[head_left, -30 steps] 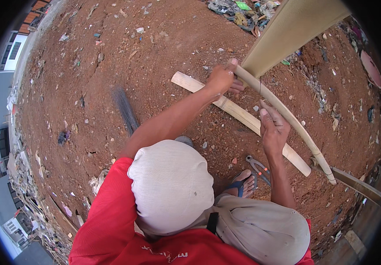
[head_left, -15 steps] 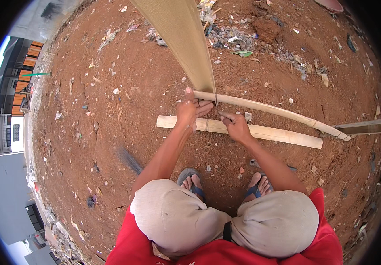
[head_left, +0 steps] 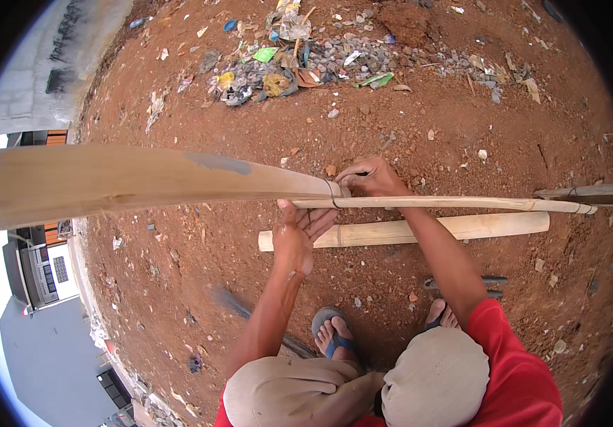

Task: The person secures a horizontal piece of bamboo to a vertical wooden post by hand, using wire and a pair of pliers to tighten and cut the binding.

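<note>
A thin bamboo strip (head_left: 434, 203) runs across to the right from the end of a thick pale bamboo pole (head_left: 143, 173). A dark wire (head_left: 333, 192) loops around both where they meet. My left hand (head_left: 298, 238) is palm up below this joint, fingers stretched out and apart, thumb touching near the strip's end. On the far side, my right hand (head_left: 374, 178) is closed in a pinch by the wire loop; the wire end is mostly hidden in its fingers. A wider split bamboo piece (head_left: 449, 228) lies on the ground beneath the strip.
Pincers (head_left: 463, 283) lie near my right foot. A dark bundle of thin wires (head_left: 239, 304) lies beside my left leg. The strip's right end reaches a wooden post (head_left: 580, 192). Rubble and litter (head_left: 278, 78) lie ahead on red soil; buildings stand at left.
The pole appears swung from upright to the left as my view shifted. My right hand has moved from the strip's near side to its far side. My left hand stays at the joint.
</note>
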The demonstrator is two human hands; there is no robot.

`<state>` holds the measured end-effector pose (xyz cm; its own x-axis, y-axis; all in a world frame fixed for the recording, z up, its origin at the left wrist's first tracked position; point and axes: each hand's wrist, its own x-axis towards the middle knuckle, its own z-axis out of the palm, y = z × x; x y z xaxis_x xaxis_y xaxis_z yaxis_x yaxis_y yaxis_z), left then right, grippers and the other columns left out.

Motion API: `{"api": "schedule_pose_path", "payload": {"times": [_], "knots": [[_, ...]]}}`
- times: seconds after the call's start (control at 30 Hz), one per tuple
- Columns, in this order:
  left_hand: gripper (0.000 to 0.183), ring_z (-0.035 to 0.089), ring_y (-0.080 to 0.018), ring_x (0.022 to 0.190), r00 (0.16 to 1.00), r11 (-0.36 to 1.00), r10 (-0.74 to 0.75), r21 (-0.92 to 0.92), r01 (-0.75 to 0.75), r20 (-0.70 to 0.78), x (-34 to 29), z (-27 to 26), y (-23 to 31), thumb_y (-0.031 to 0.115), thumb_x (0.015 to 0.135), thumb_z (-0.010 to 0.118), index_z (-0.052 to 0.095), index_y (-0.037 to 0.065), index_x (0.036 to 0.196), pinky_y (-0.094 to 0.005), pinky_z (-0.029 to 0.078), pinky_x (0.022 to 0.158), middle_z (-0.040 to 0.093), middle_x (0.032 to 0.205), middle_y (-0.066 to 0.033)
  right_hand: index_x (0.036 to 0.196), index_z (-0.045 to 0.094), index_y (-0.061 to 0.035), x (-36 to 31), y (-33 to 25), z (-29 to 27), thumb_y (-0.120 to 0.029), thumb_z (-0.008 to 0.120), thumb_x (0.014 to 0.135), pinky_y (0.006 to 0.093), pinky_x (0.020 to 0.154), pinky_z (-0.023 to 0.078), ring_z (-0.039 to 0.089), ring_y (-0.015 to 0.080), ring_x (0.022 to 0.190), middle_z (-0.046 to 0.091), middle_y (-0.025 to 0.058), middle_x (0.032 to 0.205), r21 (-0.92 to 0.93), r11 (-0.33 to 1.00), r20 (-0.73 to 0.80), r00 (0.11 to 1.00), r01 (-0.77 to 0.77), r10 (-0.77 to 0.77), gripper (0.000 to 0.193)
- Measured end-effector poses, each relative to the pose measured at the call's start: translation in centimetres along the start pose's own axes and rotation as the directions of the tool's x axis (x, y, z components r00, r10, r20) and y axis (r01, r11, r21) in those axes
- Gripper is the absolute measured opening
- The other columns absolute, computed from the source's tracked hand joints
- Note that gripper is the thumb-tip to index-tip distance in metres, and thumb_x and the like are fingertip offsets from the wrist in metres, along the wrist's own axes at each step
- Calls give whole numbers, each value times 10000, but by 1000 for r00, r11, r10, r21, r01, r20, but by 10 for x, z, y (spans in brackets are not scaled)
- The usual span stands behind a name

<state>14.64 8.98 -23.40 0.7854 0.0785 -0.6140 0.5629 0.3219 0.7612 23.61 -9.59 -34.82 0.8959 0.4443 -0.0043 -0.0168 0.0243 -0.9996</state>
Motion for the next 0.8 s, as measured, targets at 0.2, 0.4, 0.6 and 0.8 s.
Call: {"api": "schedule_pose_path", "payload": {"times": [0.2,0.4,0.6,0.8], "knots": [[607,556,-402,1168,999,990,-45,-134,41,-23,-3,6,1,437,1040,254,375,-96,1304,-515,466,1021,535,1232,-276,859,751,-17,-5,-7,-6,-173,756,790,309,775,498,640,152,726,710,81,760,-40,990,91,986,-135,139,170],[466,531,-462,1159,996,966,-87,-245,80,-16,-8,26,17,316,1043,312,351,-71,1299,-593,503,958,465,1227,-250,830,752,-25,-7,3,-7,-223,788,778,314,739,486,617,118,707,700,65,711,-88,982,52,983,-170,175,208],[458,534,-480,1148,984,942,-152,-288,173,94,-7,19,22,312,1043,314,345,-58,1310,-591,496,972,467,1221,-251,854,748,-18,-17,-4,-4,-240,775,807,288,630,468,592,87,664,689,41,690,-96,965,91,964,-243,251,228],[422,556,-473,1121,988,950,-139,-273,152,67,-6,16,22,273,1046,313,354,-59,1304,-549,491,996,477,1225,-269,875,746,-19,-23,-4,-8,-205,749,834,284,609,464,591,85,660,708,46,743,-19,959,53,957,-283,284,191]]}}
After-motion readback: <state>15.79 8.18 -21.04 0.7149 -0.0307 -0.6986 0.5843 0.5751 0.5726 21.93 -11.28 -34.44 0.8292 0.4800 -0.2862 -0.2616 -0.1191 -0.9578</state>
